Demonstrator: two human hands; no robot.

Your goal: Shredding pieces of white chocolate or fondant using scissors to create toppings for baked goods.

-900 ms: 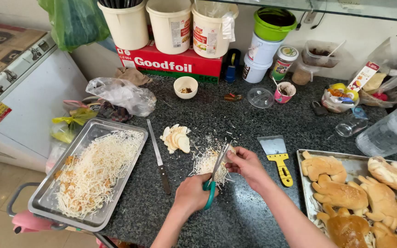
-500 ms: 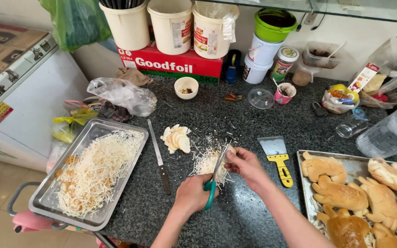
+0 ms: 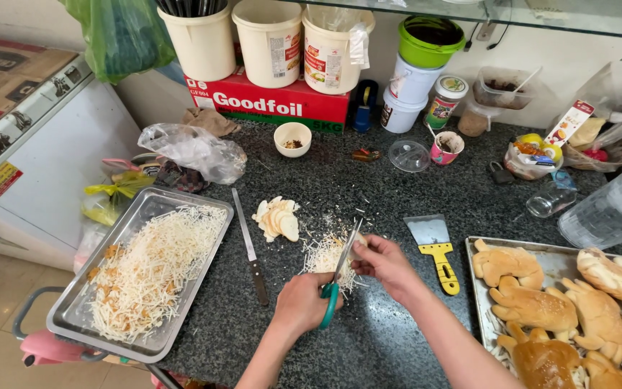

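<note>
A: What's the left hand (image 3: 300, 302) doing?

B: It's closed through the teal handles of the scissors (image 3: 340, 277), blades pointing toward twelve o'clock. The right hand (image 3: 386, 263) pinches a pale slice (image 3: 358, 247) at the blades, fingers together on it.

A: And below the blades?

B: A small heap of white shreds (image 3: 325, 253) on the dark counter (image 3: 368, 346). At ten o'clock from it lies a pile of uncut pale slices (image 3: 276, 218), with a kitchen knife (image 3: 250, 245) just beside. Farther, at nine o'clock, a metal tray (image 3: 181, 302) holds many shreds.

A: The step?

B: Snipping a slice into strips, I'd judge. The next cut calls for feeding the slice further between the blades, fingertips clear.

A: At three o'clock?

B: A yellow-handled scraper (image 3: 437, 252), then a tray of shaped buns (image 3: 541, 306).
</note>
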